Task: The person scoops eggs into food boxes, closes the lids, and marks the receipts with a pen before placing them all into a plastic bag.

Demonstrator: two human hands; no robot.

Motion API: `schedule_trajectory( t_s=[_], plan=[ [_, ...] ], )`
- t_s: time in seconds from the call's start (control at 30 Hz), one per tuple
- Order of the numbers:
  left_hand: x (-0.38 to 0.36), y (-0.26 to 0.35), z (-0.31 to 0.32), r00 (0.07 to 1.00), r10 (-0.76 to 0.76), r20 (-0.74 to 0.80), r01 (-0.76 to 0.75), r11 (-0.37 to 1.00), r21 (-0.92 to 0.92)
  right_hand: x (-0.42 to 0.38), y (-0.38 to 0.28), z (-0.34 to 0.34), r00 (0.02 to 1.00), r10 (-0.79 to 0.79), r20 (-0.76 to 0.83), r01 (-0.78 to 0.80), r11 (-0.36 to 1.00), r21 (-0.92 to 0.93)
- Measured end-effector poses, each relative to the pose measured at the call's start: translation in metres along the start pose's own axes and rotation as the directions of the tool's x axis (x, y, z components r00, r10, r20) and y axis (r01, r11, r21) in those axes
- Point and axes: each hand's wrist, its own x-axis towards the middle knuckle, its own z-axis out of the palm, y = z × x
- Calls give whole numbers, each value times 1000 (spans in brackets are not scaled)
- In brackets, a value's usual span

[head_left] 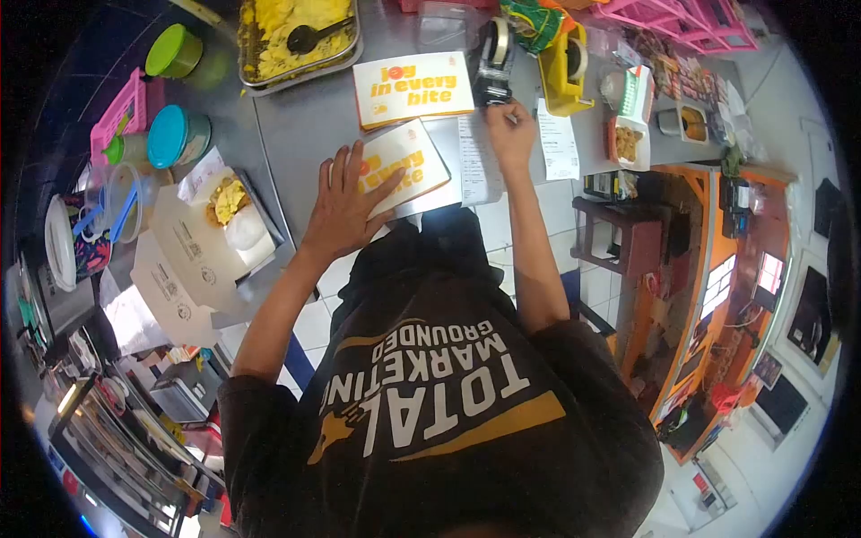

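Note:
My left hand [348,199] lies with its fingers spread on a white box [420,170] printed with yellow and orange lettering. A second box [414,87] with the words "joy in every bite" lies just beyond it. Curled at the front end of a black tape dispenser [492,67], my right hand [511,130] has its fingers closed; whatever is between them is too small to make out. A printed receipt [479,161] sits between the near box and my right wrist. Another receipt [557,142] lies to the right of that hand.
A yellow tape dispenser [564,81] stands at the back right, near an open box of fried food [628,143]. At the back left is a metal tray [345,67] of yellow food with a black spoon. An open carton [199,242] with rice and yellow topping rests at left.

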Motion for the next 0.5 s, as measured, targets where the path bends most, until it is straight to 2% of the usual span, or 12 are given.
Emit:
schedule_trajectory(
  t_s=[0.03, 0.07, 0.17, 0.2, 0.27, 0.3, 0.37, 0.43, 0.5],
  plan=[
    [0, 3, -1, 1000, -10, -3, 10, 1000, 4, -2, -8, -2, 1000, -8, -17, 6, 991, -137],
    [0, 6, -1, 1000, -19, -5, 19, 1000, 5, -1, -9, -6, 995, 99, 30, -91, 975, -202],
    [0, 16, 4, 999, -48, -24, 48, 999, -6, -9, -10, -16, 997, -73, -35, 69, 991, -115],
    [-3, 17, 5, 997, -70, -28, 70, 998, -7, -16, -16, -21, 1000, -16, 0, 16, 996, 88],
    [-6, 26, 7, 992, -124, -32, 124, 992, -13, -45, -57, -36, 968, 45, 247, -85, 984, 154],
    [-4, 28, 8, 989, -143, -37, 142, 990, -10, -61, -72, -42, 931, 65, 358, -138, 974, 182],
    [-4, 31, 13, 986, -154, -55, 154, 988, -17, -97, -83, -42, 744, 113, 658, -320, 925, 203],
    [-5, 33, 16, 984, -159, -78, 158, 987, -21, -129, -93, -33, 589, 214, 779, -422, 904, 71],
    [-5, 35, 18, 982, -157, -103, 155, 988, -27, -149, -81, -16, 587, 284, 758, -493, 868, 56]
  ],
)
